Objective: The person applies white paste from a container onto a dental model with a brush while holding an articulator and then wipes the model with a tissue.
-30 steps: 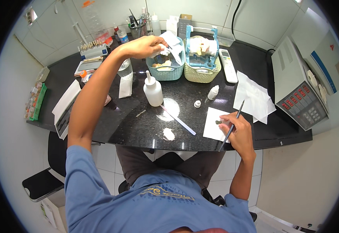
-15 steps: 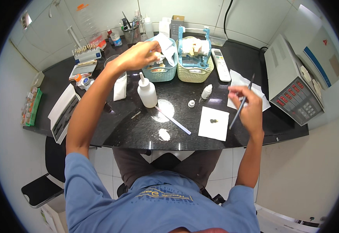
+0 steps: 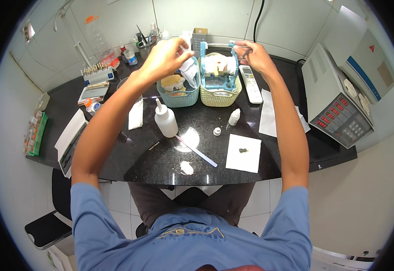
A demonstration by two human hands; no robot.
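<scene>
My left hand (image 3: 167,56) is above the teal basket (image 3: 179,98), its fingers bent and apart with nothing visible in them. In that basket lie a crumpled white cloth (image 3: 189,72) and a yellowish dental cast (image 3: 172,83). My right hand (image 3: 255,56) reaches to the right upright of a blue articulator (image 3: 219,83), which carries a pale cast (image 3: 220,64) and sits on the yellow-green basket (image 3: 222,100). A dark slim brush (image 3: 246,52) shows between its fingers, mostly hidden. Whether the fingers also touch the articulator is hard to tell.
Nearer stand a squeeze bottle (image 3: 166,122), a small dropper bottle (image 3: 234,117) and its cap (image 3: 217,131). A lilac stick (image 3: 201,155), white powder (image 3: 186,168) and a white pad (image 3: 243,160) with a dark piece lie in front. At right are a remote (image 3: 251,86) and a furnace (image 3: 337,99).
My right hand has moved up and left from above the white paper to the articulator. My left hand has lifted off the white cloth, which stays in the teal basket. The view has shifted slightly.
</scene>
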